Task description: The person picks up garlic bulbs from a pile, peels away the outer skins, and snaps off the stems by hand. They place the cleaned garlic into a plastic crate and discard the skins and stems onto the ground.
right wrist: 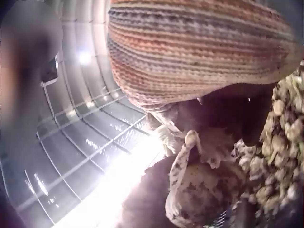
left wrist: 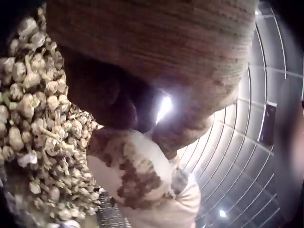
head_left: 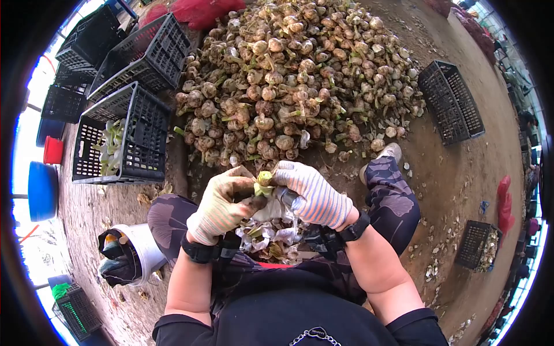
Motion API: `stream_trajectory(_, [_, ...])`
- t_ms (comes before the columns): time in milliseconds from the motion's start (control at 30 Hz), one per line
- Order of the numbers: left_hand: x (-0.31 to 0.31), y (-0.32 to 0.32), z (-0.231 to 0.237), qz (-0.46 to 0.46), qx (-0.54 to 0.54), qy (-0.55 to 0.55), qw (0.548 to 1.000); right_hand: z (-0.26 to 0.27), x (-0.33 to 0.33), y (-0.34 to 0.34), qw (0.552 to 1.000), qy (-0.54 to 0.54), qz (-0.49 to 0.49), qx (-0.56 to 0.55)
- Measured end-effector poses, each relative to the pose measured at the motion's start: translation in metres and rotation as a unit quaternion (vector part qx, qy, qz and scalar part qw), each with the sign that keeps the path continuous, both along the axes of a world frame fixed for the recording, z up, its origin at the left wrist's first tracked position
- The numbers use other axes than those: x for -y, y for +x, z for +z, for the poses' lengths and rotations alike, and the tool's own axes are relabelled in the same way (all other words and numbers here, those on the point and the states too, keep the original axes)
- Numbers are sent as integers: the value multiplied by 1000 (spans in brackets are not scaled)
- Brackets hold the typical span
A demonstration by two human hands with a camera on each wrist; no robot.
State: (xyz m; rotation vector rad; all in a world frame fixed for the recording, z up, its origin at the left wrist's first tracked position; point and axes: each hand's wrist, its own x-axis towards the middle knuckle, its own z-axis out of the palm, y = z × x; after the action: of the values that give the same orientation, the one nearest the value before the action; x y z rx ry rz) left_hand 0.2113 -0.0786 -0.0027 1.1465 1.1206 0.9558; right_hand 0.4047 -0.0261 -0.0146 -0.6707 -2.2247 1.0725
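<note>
Both hands wear striped knit work gloves and meet at a garlic bulb in front of the body. Its cut greenish stem points upward between them in the head view. My left hand grips it from the left, with dirt-darkened fingertips. From the other side, my right hand pinches it near the stem with thumb and fingers. In the right wrist view, a dirt-stained rounded surface shows under the glove, with a loose strip of skin standing off it. The hands hide most of the bulb.
A large heap of garlic lies straight ahead. Black crates stand left and right, with a white bucket at lower left. Shed skins gather between the legs; a shoe is near the heap.
</note>
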Motion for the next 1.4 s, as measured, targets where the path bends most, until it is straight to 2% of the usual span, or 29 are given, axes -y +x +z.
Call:
stream_trajectory(33, [-1, 1, 1, 1, 1, 2, 1000, -1, 0, -1, 992, -80, 24, -95])
stream_trajectory(100, [-3, 0, 3, -10, 100, 7, 995, 3, 2, 3, 981, -152, 62, -101])
stream_trajectory(167, [0, 3, -17, -4, 250, -53, 967, 3, 15, 1, 859, -474, -18, -191])
stream_trajectory(200, [1, 6, -22, 10, 304, -72, 950, -3, 20, -3, 809, -531, -21, -253])
stream_trajectory(233, [2, 9, -26, 24, 356, -90, 930, -5, 25, -4, 810, -530, -21, -252])
stream_trajectory(300, [4, 12, -30, 35, 385, -106, 916, -5, 32, -9, 723, -591, -35, -357])
stream_trajectory(367, [6, 12, -31, 74, 443, -105, 887, 4, 29, -11, 731, -565, -21, -383])
stream_trajectory(433, [6, 11, -21, 84, 388, -95, 913, 5, 22, -10, 757, -566, -21, -324])
stream_trajectory(533, [6, 14, -5, 168, 161, -3, 972, -10, 12, -11, 797, -514, -100, -303])
stream_trajectory(567, [4, 19, 3, 178, 47, 79, 980, -15, 11, -13, 812, -483, -160, -287])
stream_trajectory(633, [3, 22, 1, 193, -67, 197, 959, -23, 9, -15, 784, -500, -189, -315])
stream_trajectory(700, [8, 15, 8, 146, 187, 49, 970, -21, 6, -16, 781, -501, -176, -330])
stream_trajectory(733, [9, 9, 8, 104, 179, 34, 978, -15, 7, -15, 734, -556, -170, -352])
stream_trajectory(767, [11, 9, 3, 80, 191, 43, 977, -7, 8, -14, 752, -544, -168, -333])
stream_trajectory(833, [14, 18, -3, 54, 216, 74, 972, -7, 4, -10, 841, -499, -92, -188])
stream_trajectory(900, [13, 21, -5, 143, 330, 35, 932, -8, 18, -20, 878, -455, -62, -134])
stream_trajectory(967, [7, 11, -2, 239, 348, -21, 906, -4, 17, -14, 966, -226, 80, -94])
stream_trajectory(1000, [4, 0, -10, 251, 353, -23, 901, 5, 21, -9, 939, -299, 83, -145])
stream_trajectory(1033, [1, -5, -10, 305, 324, -5, 895, 16, 24, 3, 799, -529, 85, -274])
stream_trajectory(1067, [2, -13, -13, 310, 322, -10, 894, 14, 15, 3, 742, -550, 61, -378])
stream_trajectory(1133, [3, -21, -14, 372, 304, -28, 877, -7, -2, 9, 729, -543, -33, -416])
stream_trajectory(1167, [5, -25, -15, 372, 300, -28, 878, -21, -7, 13, 777, -514, -102, -349])
stream_trajectory(1200, [6, -32, -17, 347, 326, -39, 879, -19, -3, 0, 864, -424, -139, -233])
stream_trajectory(1233, [6, -36, -18, 322, 351, -49, 878, -39, 0, -23, 869, -408, -125, -251])
stream_trajectory(1267, [3, -38, -19, 354, 342, -47, 869, -49, 9, -17, 933, -348, -74, -51])
stream_trajectory(1300, [0, -32, 0, 375, 326, -59, 866, -43, 15, -18, 961, -226, -10, 159])
stream_trajectory(1333, [0, -34, 4, 376, 290, -46, 879, -35, 21, -18, 937, -66, 76, 334])
stream_trajectory(1367, [0, -35, 5, 374, 252, -36, 892, -27, 27, -21, 946, -35, 55, 318])
stream_trajectory(1400, [3, -34, 3, 373, 251, -41, 892, -22, 26, -25, 986, -9, -6, 167])
